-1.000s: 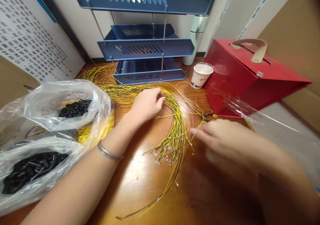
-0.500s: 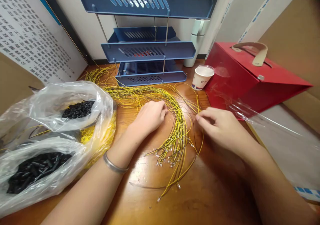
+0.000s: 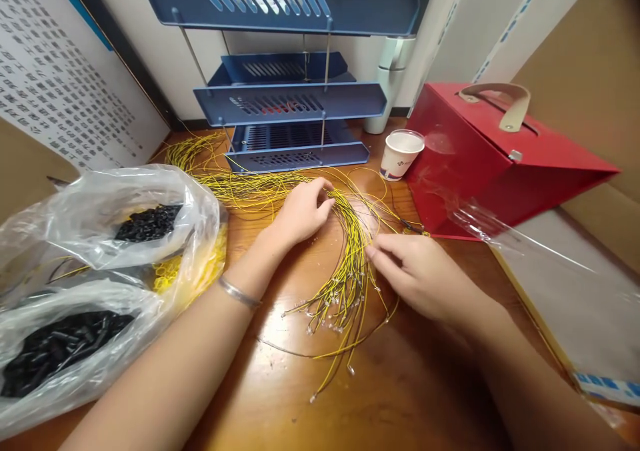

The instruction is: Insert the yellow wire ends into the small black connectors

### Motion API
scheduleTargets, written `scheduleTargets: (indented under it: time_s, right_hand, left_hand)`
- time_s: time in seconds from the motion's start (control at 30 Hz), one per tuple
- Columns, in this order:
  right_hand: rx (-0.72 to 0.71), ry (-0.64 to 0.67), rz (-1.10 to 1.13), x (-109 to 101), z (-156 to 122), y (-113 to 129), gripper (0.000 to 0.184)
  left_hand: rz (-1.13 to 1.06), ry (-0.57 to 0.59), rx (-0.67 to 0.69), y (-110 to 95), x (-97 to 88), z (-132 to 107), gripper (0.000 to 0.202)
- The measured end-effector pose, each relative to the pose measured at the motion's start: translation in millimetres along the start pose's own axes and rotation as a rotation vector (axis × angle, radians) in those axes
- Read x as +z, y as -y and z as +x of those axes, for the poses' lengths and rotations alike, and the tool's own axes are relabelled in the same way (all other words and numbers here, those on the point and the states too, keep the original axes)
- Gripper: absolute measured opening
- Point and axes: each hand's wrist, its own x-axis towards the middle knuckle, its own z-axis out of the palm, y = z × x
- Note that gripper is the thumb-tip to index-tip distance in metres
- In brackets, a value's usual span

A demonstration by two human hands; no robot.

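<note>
A bundle of thin yellow wires with small metal ends curves across the wooden table. My left hand rests on the upper part of the bundle, its fingers curled and pinched around several wires. My right hand lies at the bundle's right side, thumb and fingers pinched on wires near the middle. A silver bangle sits on my left wrist. A few loose wire ends trail toward the table's near edge.
Clear plastic bags with black parts and yellow pieces lie at the left. A blue stacked letter tray stands at the back, a paper cup and a red box at the right. Clear film covers the right side.
My right hand has come in from the right, first pinching wires higher up, then shifting down and left on the bundle. My left hand has stayed on the upper wires.
</note>
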Motion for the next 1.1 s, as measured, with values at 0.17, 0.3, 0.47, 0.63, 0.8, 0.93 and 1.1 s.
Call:
scheduleTargets:
  time_s: [0.17,0.3,0.47,0.63,0.8,0.93,1.1]
  right_hand:
    - [0.094,-0.201,-0.019,-6.4,0.1,-5.8,0.036]
    - [0.194,-0.176,-0.027,-6.2,1.7,-9.3,0.027]
    - [0.276,-0.187,-0.003,-2.2,3.6,-13.0,0.031]
    - [0.259,-0.199,0.09,2.6,6.7,-16.2,0.033]
    - [0.335,-0.245,0.148,5.1,10.9,-24.0,0.032]
    - [0.325,-0.298,0.212,8.9,14.5,-30.6,0.032]
    - [0.266,-0.345,0.321,14.6,16.4,-33.5,0.032]
  left_hand:
    - [-0.1,0.088,-0.069,-22.8,-13.2,-35.9,0.02]
    - [-0.059,0.254,-0.079,-42.2,-18.4,-53.8,0.032]
    - [-0.076,0.265,-0.071,-51.9,-17.9,-61.1,0.031]
    - [-0.074,0.303,-0.037,-56.0,-12.5,-65.5,0.024]
    - [-0.139,0.287,-0.052,-56.2,-15.1,-67.2,0.019]
    - [-0.205,0.318,-0.076,-57.3,-23.8,-69.2,0.019]
    - [-0.304,0.357,-0.145,-61.5,-30.9,-72.7,0.019]
